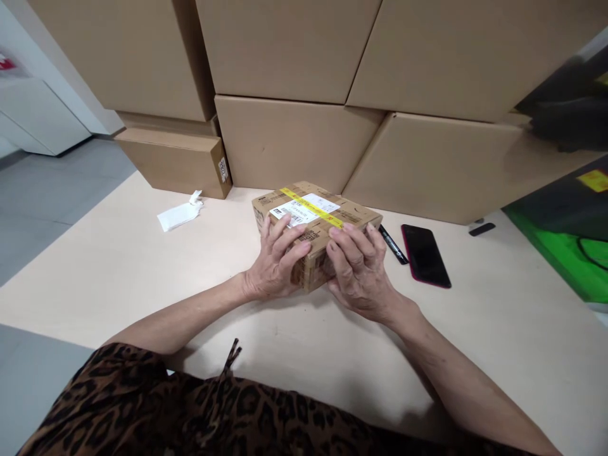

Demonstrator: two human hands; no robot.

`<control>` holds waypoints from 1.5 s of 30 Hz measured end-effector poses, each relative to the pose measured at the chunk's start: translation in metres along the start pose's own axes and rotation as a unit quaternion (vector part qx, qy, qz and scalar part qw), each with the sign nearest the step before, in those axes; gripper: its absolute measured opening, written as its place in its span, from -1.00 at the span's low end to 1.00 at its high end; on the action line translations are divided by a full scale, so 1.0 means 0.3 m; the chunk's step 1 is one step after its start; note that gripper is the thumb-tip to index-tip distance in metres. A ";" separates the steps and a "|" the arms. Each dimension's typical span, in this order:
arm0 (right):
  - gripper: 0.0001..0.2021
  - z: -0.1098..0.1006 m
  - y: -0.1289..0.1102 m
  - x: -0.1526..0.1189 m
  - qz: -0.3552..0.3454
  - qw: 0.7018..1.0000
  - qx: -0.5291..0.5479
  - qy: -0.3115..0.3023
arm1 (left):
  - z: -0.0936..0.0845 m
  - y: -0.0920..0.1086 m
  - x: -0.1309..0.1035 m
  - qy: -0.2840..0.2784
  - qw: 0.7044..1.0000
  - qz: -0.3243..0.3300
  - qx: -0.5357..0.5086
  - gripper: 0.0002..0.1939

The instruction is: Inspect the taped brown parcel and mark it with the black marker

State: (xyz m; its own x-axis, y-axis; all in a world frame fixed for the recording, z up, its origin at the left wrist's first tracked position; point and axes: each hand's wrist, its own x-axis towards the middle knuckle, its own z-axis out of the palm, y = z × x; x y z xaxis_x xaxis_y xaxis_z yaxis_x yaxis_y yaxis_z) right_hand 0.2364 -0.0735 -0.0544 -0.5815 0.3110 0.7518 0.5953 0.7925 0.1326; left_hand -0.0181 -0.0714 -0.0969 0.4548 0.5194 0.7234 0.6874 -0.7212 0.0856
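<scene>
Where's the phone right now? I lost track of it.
In the head view the phone lies flat, screen up, on the table, to the right of the small box held by both hands, with the black marker between box and phone.

small box [317, 221] with white label [304, 211], print too small to read

Small parcel [316, 228] at table [118, 266] centre, label [304, 210] on top. Left hand [275, 266] on its 7 o'clock corner, right hand [358, 269] at 5 o'clock. Pen [393, 245] just beside at 3 o'clock, phone [425, 254] beyond it. Crumpled paper [179, 214] at 10 o'clock. Stacked cartons [294, 142] behind at 12 o'clock.
</scene>
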 end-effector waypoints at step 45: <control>0.27 -0.138 0.092 0.100 0.161 0.963 0.215 0.003 | -0.263 0.073 0.209 0.026 1.000 0.002 -0.015 0.16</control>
State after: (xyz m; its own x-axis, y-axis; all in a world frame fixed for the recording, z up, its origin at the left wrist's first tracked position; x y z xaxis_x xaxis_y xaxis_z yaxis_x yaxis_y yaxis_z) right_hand 0.2584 -0.0640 -0.0014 -0.4010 0.5742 0.7138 0.4586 0.8003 -0.3862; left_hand -0.0192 -0.0909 0.0044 0.4267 0.4936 0.7578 0.6687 -0.7363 0.1030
